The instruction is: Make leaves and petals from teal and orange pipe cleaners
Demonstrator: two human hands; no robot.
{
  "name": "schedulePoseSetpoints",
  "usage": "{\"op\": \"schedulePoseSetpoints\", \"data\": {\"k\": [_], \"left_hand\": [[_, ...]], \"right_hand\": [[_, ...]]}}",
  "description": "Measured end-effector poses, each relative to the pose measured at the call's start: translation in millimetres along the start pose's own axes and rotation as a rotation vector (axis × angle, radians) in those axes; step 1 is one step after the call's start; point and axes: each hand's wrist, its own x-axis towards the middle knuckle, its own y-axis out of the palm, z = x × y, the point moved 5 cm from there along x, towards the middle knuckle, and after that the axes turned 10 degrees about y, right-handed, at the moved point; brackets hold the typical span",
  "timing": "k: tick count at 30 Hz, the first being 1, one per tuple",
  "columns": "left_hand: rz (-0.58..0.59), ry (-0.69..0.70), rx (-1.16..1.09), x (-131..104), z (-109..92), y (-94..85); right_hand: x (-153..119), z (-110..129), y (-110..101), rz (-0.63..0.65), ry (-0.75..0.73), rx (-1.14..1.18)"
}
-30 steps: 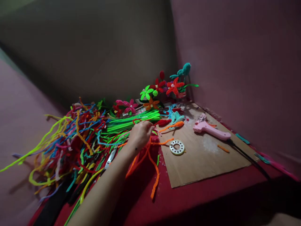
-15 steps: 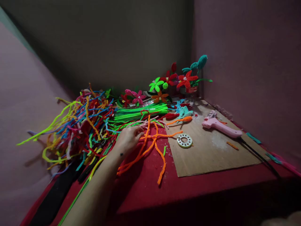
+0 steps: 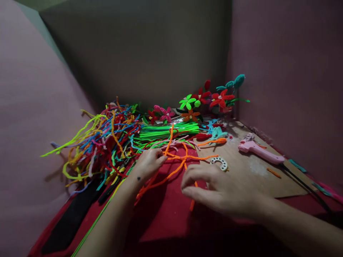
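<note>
My left hand is closed in a pinch on an orange pipe cleaner, which stands up past the fingertips. More orange pipe cleaners fan out from under this hand and cross each other over the red tabletop. On the right, my right hand hovers with its thumb and curved fingers apart, nothing between them. It covers part of one orange strand's lower end. Just beyond its knuckles lies a round white disc with holes, partly hidden by the hand.
A tangled heap of coloured pipe cleaners fills the left. Behind lie a bundle of green pipe cleaners and several pipe-cleaner flowers. A pink glue gun with a black cord rests on a brown board.
My right hand has come in from the lower right, over the orange strands. My left hand keeps its pinch. The whole view has shifted slightly.
</note>
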Motion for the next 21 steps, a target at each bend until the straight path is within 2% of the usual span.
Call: {"op": "schedulePoseSetpoints", "data": {"k": [3, 6, 9, 12, 13, 17, 21], "left_hand": [[-0.076, -0.011, 0.044, -10.0, -3.4, -17.0], [-0.175, 0.005, 0.113, -17.4, -17.7, -23.0], [-0.206, 0.114, 0.184, -21.6, -44.3, -12.9], [-0.179, 0.146, 0.309, -28.2, -63.0, 2.5], [-0.193, 0.143, 0.337, -31.6, -65.6, 5.3], [-0.284, 0.197, 0.303, -47.4, -62.8, 7.3], [-0.310, 0.213, 0.151, -59.1, -45.6, 3.5]], "right_hand": [[40.9, -5.3, 0.1, -0.039, 0.078, 0.088], [67.9, -12.6, 8.2, -0.071, 0.138, 0.489], [87.6, -14.1, 8.4, -0.144, 0.203, 0.973], [94.0, -17.5, -12.0, -0.387, 0.295, 1.401], [94.2, -16.0, -21.3, -0.408, 0.271, 1.494], [84.8, -16.4, -59.3, -0.439, 0.200, 1.573], [73.6, -20.6, -83.1, -0.471, 0.120, 1.565]]}}
